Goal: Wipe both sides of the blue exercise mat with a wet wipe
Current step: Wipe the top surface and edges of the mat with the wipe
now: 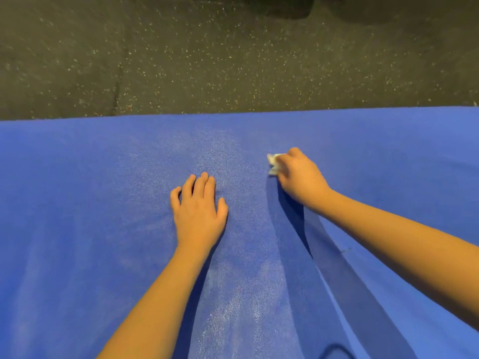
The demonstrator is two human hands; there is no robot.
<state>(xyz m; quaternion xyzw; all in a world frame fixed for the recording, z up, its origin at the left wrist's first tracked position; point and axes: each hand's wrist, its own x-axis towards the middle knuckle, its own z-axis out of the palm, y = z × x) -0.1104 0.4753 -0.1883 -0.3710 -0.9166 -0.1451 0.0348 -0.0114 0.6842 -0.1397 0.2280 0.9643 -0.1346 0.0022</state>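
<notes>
The blue exercise mat lies flat and fills the lower two thirds of the view. Its far edge runs straight across, and a glossy wet streak shows down its middle. My left hand rests palm down on the mat near the centre, fingers straight. To the right and a little farther out, my right hand grips a crumpled white wet wipe against the mat. Only the wipe's left end shows past the fingers.
Dark speckled rubber floor lies beyond the mat's far edge, with a seam running down it at the left. A dark shape sits at the top edge. A thin dark loop lies on the mat at the bottom.
</notes>
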